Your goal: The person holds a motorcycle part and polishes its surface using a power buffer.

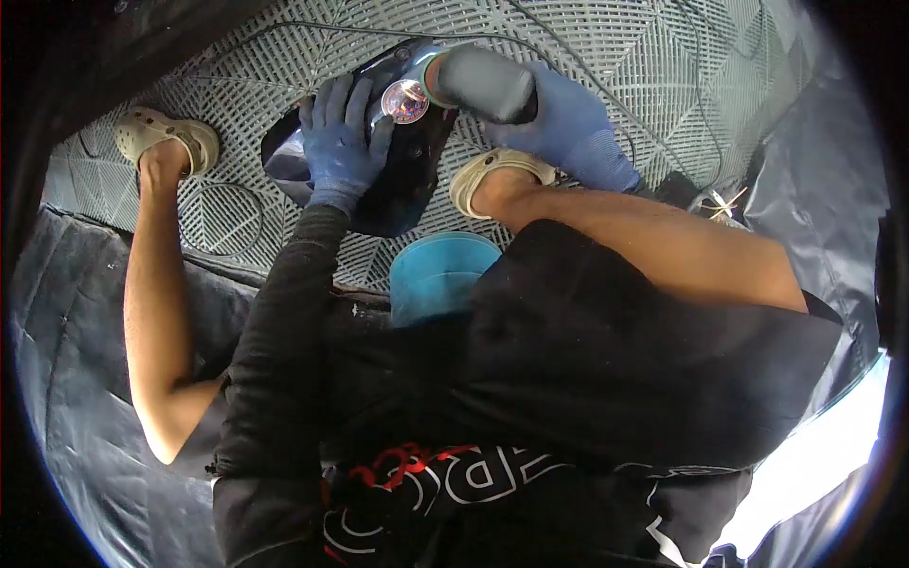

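Blue-gloved, your left hand (343, 142) lies open, palm down, on the glossy dark panel (409, 170) resting on the grey mat (227, 90); press evenly so it can't slide. Past the round bright patch (405, 101), hold the grey tool (485, 83) steady; your right hand (551, 118) grips it, wrist angled in from the right, fingertips hidden.

Gloved hands (339, 151), left palm-down

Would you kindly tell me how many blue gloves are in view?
2: the left glove, spread on the dark glossy panel, and the right glove, holding the grey object. No others show, though the dark picture edges could hide some.
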Available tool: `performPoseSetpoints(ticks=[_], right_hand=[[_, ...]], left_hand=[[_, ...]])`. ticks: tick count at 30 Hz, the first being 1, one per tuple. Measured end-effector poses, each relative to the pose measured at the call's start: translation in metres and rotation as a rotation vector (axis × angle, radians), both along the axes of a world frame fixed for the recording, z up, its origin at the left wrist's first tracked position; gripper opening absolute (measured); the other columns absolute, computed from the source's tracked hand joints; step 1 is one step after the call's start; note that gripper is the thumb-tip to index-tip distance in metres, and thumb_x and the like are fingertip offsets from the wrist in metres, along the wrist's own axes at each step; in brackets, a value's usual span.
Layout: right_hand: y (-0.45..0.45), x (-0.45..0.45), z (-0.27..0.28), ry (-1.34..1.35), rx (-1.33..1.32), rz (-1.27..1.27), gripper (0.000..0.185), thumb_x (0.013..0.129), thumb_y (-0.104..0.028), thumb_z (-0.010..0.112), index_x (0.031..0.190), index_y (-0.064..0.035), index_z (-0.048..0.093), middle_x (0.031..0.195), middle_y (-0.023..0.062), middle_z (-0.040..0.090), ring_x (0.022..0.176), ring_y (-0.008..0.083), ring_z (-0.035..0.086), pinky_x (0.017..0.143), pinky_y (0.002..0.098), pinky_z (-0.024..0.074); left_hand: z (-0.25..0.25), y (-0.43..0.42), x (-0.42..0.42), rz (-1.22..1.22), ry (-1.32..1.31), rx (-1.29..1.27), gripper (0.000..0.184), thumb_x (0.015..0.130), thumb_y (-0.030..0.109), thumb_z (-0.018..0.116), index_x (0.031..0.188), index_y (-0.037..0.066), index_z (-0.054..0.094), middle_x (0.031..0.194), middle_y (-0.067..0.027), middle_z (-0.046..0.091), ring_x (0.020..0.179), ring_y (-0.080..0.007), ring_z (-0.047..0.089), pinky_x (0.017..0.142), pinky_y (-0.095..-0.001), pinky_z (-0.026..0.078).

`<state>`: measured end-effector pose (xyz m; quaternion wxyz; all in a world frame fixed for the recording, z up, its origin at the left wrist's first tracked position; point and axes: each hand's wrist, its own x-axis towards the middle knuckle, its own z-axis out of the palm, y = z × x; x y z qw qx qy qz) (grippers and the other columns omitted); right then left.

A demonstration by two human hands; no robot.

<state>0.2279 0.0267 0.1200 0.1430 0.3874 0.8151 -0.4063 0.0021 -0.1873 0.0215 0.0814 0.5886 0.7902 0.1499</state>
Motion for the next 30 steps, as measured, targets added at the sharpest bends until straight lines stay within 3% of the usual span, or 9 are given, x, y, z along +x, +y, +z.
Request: performPoseSetpoints(ticks=[1,5,7,10,14,16,23,25,30], right_hand=[[0.0,-0.004,0.002,-0.082,0.017,-0.048,0.074,0.071,-0.048,0.091,0.125,-0.007,0.064,0.111,0.0167,0.074,0.104,0.0343,0.072,0.089,0.0428,0.0579],[0.011,-0.013,-0.001,-0.03,-0.008,0.151,0.074,0.072,-0.053,0.089,0.125,-0.0073,0.064,0.11,0.0175,0.074,0.102,0.0353,0.073,0.089,0.0442,0.0577],[0.015,-0.03,0.014,-0.07,0.065,0.205,0.082,0.07,-0.066,0.085,0.119,-0.0038,0.064,0.106,0.0191,0.073,0.103,0.038,0.072,0.09,0.0487,0.0563],[0.022,-0.043,0.013,-0.156,0.101,0.225,0.081,0.074,-0.065,0.083,0.126,-0.0071,0.063,0.111,0.0183,0.074,0.105,0.036,0.072,0.092,0.0447,0.0567],[0.033,-0.059,0.019,-0.118,0.045,0.346,0.082,0.074,-0.067,0.082,0.126,-0.0064,0.064,0.112,0.0179,0.074,0.108,0.0362,0.071,0.094,0.0449,0.0563],[0.033,-0.069,0.033,-0.229,0.138,0.278,0.082,0.075,-0.065,0.083,0.127,-0.0057,0.064,0.112,0.0175,0.074,0.109,0.0362,0.071,0.095,0.0449,0.056],[0.043,-0.065,0.03,-0.206,0.08,0.3,0.079,0.075,-0.064,0.083,0.126,-0.0054,0.065,0.111,0.0181,0.074,0.107,0.0354,0.072,0.095,0.0447,0.0559],[0.045,-0.063,0.019,-0.153,0.041,0.371,0.078,0.076,-0.063,0.082,0.125,-0.0053,0.065,0.108,0.0183,0.075,0.105,0.0359,0.072,0.093,0.0442,0.056],[0.038,-0.067,0.022,-0.148,0.062,0.345,0.08,0.076,-0.063,0.082,0.127,-0.0047,0.063,0.108,0.0185,0.075,0.103,0.0368,0.072,0.092,0.0441,0.0567]], left_hand=[[-0.001,0.0,0.001,-0.004,-0.008,0.039,0.06,0.092,0.043,0.068,0.142,0.013,0.056,0.142,-0.0154,0.056,0.136,-0.0382,0.05,0.116,-0.0615,0.031],[-0.003,0.001,-0.002,0.004,0.001,-0.005,0.06,0.091,0.043,0.069,0.142,0.012,0.057,0.144,-0.0153,0.056,0.135,-0.0383,0.05,0.116,-0.0618,0.032],[-0.004,-0.002,0.0,-0.001,-0.001,0.026,0.06,0.091,0.043,0.069,0.141,0.012,0.057,0.144,-0.0154,0.056,0.135,-0.0383,0.05,0.115,-0.0619,0.032],[-0.005,-0.001,0.0,0.006,0.011,0.04,0.06,0.091,0.043,0.07,0.141,0.012,0.057,0.143,-0.0156,0.057,0.135,-0.0382,0.05,0.115,-0.0619,0.032],[-0.003,-0.003,-0.001,0.017,-0.02,0.012,0.06,0.091,0.045,0.07,0.14,0.012,0.058,0.143,-0.0154,0.057,0.136,-0.0383,0.05,0.116,-0.0617,0.032],[-0.003,-0.002,-0.001,0.017,-0.016,-0.003,0.061,0.091,0.046,0.069,0.141,0.013,0.058,0.144,-0.0148,0.057,0.137,-0.0382,0.049,0.117,-0.0616,0.031],[-0.002,-0.002,0.001,0.036,-0.015,0.003,0.063,0.092,0.049,0.067,0.145,0.015,0.057,0.146,-0.0142,0.056,0.14,-0.0377,0.048,0.12,-0.0621,0.028],[0.004,-0.001,0.001,0.026,-0.017,0.008,0.057,0.094,0.039,0.069,0.142,0.011,0.058,0.146,-0.0152,0.057,0.137,-0.0389,0.051,0.117,-0.06,0.032],[0.004,0.0,0.001,0.033,-0.009,-0.032,0.058,0.093,0.039,0.069,0.143,0.012,0.058,0.147,-0.0146,0.057,0.137,-0.0382,0.051,0.117,-0.0603,0.032]])
